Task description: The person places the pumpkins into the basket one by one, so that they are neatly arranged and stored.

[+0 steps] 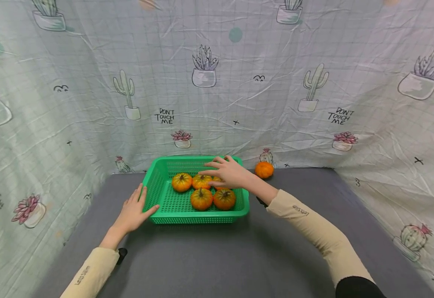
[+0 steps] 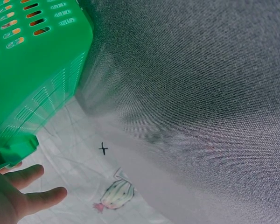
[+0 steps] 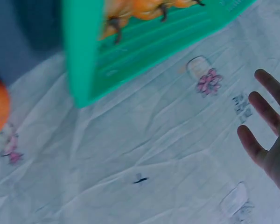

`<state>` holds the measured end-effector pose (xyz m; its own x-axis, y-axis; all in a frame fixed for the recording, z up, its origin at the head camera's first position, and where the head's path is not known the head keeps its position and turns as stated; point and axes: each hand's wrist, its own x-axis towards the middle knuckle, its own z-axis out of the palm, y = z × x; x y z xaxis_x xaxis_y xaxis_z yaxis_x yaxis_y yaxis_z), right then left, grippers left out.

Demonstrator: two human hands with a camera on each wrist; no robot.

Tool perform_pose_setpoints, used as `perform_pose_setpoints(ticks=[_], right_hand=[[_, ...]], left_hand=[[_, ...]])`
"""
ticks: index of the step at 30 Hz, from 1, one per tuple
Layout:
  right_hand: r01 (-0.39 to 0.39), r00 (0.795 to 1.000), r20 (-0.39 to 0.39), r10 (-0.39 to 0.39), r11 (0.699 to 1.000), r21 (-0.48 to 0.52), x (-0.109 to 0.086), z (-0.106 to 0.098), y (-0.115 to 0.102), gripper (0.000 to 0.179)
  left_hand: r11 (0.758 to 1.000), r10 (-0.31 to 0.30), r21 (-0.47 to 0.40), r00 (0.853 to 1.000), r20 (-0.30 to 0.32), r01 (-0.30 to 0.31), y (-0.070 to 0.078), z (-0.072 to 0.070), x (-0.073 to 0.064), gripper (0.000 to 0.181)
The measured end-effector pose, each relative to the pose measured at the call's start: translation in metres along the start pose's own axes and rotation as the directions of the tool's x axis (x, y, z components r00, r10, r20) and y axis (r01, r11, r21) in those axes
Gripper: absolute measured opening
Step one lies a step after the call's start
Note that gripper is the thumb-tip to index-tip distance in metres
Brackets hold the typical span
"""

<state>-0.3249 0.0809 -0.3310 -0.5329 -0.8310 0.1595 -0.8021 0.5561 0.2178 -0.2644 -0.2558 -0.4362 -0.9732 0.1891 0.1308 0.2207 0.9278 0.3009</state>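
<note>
A green plastic basket (image 1: 202,219) with slotted walls holds several small orange pumpkins (image 1: 202,199). My left hand (image 1: 133,212) is at the basket's left side, fingers fairly straight along the outside and thumb near the front left corner. In the left wrist view, the left hand's fingers (image 2: 46,198) extend past the basket's green rim (image 2: 14,151). Above the right half of the basket hovers my right hand (image 1: 231,171), partly hiding one pumpkin; its fingers (image 3: 268,112) are spread and hold nothing.
Another small pumpkin (image 1: 264,169) lies outside the basket, behind its right side, against the curtain. A grey cloth-covered table (image 1: 217,260) carries everything. The pale curtain (image 1: 235,103) printed with potted cacti encloses the back and both sides.
</note>
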Motion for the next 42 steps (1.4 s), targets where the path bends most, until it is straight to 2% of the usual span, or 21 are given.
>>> perform_pose_setpoints(ticks=[9, 14, 20, 25, 28, 35, 42], right_hand=[[-0.065, 0.993, -0.094, 0.068, 0.998, 0.025, -0.039, 0.021, 0.022, 0.041], [-0.137, 0.975, -0.164, 0.149, 0.987, 0.085, -0.055, 0.041, 0.040, 0.041], [-0.215, 0.925, -0.281, 0.255, 0.963, 0.164, -0.071, 0.067, 0.059, 0.038], [-0.260, 0.887, -0.349, 0.302, 0.952, 0.163, -0.083, 0.084, 0.072, 0.035], [-0.320, 0.869, -0.346, 0.355, 0.935, 0.156, -0.090, 0.093, 0.077, 0.035], [-0.471, 0.812, -0.321, 0.488, 0.872, 0.134, -0.103, 0.115, 0.090, 0.036], [-0.551, 0.761, -0.286, 0.582, 0.813, 0.189, -0.111, 0.133, 0.102, 0.039]], left_hand=[[1.000, -0.004, -0.005, 1.000, 0.004, 0.004, -0.003, -0.003, -0.003, 0.089], [1.000, -0.006, -0.003, 1.000, 0.001, 0.006, -0.004, -0.003, -0.003, 0.089], [1.000, -0.008, -0.009, 1.000, 0.006, 0.008, -0.004, -0.004, -0.002, 0.089], [1.000, -0.004, -0.011, 1.000, 0.001, 0.004, -0.003, -0.003, -0.001, 0.088], [1.000, 0.000, -0.017, 1.000, -0.004, 0.000, -0.003, -0.003, 0.000, 0.088], [1.000, 0.000, -0.020, 1.000, 0.002, 0.000, -0.002, -0.001, 0.000, 0.088], [1.000, 0.000, -0.011, 1.000, -0.002, 0.000, -0.001, -0.001, 0.000, 0.088]])
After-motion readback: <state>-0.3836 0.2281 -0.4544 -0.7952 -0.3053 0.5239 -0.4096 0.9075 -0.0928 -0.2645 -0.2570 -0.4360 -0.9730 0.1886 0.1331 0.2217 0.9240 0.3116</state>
